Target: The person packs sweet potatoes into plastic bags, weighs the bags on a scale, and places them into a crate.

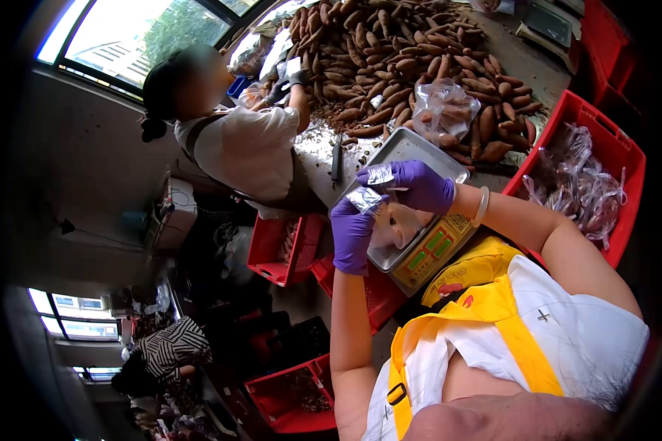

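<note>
Both my hands wear purple gloves and meet above the metal pan (387,257) of a weighing scale (434,253). My left hand (354,231) is closed on one side of the mouth of a clear plastic bag (393,226). On the other side my right hand (423,185) grips the same bag, with a pale bangle at its wrist. Silvery, crinkled patches cover parts of the fingers of both gloves. Something pale pink and brown shows through the bag, too blurred to name. The bag hangs over the pan; whether it touches cannot be seen.
A large heap of sweet potatoes (397,59) covers the table, with a filled clear bag (445,110) at its near edge. A red crate (628,158) of bagged goods stands right. A co-worker (235,147) works at left; more red crates (283,250) sit below.
</note>
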The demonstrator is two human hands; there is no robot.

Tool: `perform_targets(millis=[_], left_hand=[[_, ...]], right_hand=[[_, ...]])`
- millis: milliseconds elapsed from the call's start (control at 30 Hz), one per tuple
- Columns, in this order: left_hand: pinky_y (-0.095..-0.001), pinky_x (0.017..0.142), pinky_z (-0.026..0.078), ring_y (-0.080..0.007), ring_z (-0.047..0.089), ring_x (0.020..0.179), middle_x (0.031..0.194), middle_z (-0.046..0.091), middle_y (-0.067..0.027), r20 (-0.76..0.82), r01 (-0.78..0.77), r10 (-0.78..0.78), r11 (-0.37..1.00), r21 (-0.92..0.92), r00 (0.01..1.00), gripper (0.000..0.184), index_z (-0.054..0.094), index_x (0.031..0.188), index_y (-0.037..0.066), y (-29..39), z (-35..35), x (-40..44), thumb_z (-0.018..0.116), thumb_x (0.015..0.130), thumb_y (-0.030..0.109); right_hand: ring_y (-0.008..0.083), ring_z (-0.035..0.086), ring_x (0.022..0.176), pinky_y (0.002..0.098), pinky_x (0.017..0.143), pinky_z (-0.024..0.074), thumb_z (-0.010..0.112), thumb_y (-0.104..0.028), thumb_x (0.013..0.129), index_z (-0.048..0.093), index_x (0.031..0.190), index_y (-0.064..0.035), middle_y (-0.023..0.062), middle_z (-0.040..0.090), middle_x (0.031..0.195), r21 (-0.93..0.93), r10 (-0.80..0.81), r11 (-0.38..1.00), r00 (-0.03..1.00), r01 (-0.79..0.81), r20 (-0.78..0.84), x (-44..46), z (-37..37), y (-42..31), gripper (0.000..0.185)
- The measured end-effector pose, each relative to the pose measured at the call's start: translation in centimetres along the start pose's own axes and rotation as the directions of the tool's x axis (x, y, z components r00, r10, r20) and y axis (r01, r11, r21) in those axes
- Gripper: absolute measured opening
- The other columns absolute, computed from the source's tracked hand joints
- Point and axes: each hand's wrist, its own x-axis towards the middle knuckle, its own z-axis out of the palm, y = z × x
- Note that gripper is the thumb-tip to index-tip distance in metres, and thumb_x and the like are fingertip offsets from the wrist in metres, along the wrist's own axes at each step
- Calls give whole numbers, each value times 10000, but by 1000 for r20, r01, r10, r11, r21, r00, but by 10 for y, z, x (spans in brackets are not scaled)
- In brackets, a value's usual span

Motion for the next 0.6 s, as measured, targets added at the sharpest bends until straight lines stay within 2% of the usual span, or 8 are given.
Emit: perform_targets(millis=[167, 233, 300, 333, 367, 400, 467, 600], left_hand=[[-240, 689, 480, -74, 567, 708, 804, 648, 13, 173, -131, 118, 989, 67, 978, 253, 681, 936, 17, 22, 29, 11, 805, 735, 109], [-250, 686, 495, -89, 586, 682, 771, 663, -7, 60, 213, -238, 937, 277, 969, 190, 693, 888, -4, -3, 12, 21, 764, 771, 127], [-282, 664, 509, -164, 650, 698, 805, 693, -101, -151, -92, 239, 768, 634, 959, 197, 693, 857, 2, -15, -2, 24, 728, 698, 112], [-328, 670, 503, -225, 632, 730, 819, 670, -112, -144, -147, 457, 544, 826, 878, 186, 686, 836, 24, -21, -20, 29, 702, 678, 121], [-373, 675, 497, -286, 615, 761, 834, 647, -124, -74, -131, 639, 267, 955, 765, 178, 680, 815, 47, -36, -41, 35, 675, 658, 130], [-415, 719, 484, -300, 588, 830, 867, 614, -117, -147, -18, 471, 327, 945, 870, 226, 664, 823, 73, -74, -63, 37, 682, 627, 182], [-424, 664, 488, -314, 605, 725, 759, 611, -129, -138, 37, 334, 289, 956, 933, 117, 657, 685, 86, -139, -73, 25, 637, 616, 178], [-373, 601, 503, -260, 627, 610, 691, 643, -148, -264, 99, 191, 604, 791, 945, 155, 697, 737, 56, -127, -55, 4, 679, 657, 187]], right_hand=[[191, 588, 1117, 330, 949, 474, 689, -21, 796, 665, 1119, -18, 113, 623, 1228, 526, 335, 784, 938, -330, 89, 0, 3, 12, 325], [179, 615, 1055, 312, 918, 486, 649, -50, 843, 681, 1074, -2, 103, 645, 1186, 708, 648, 494, 757, -505, 88, -18, 5, 32, 239], [152, 630, 828, 286, 812, 500, 544, -120, 926, 690, 881, 2, 37, 658, 852, 566, 623, 646, 782, -512, -4, -29, -11, 18, 195], [143, 610, 764, 276, 764, 497, 561, -140, 907, 660, 837, -8, 16, 604, 760, 925, 737, 194, 671, -327, 83, -51, -11, 21, 179], [138, 608, 793, 275, 763, 487, 610, -122, 866, 625, 833, -15, 6, 588, 787, 586, 579, 538, 771, -606, 266, -70, -31, 28, 112], [119, 584, 761, 278, 696, 467, 638, -75, 819, 600, 812, -37, -2, 567, 764, 389, 777, 396, 530, -832, 341, -93, -23, 29, 54], [239, 542, 653, 345, 660, 423, 688, -86, 706, 617, 828, -58, 76, 541, 676, -177, 324, 945, 847, -274, 422, -103, -20, 24, 144], [297, 561, 738, 407, 779, 412, 659, -105, 688, 561, 749, -91, 107, 546, 707, -459, 316, 882, 852, -102, 417, -97, -22, 41, 117]])
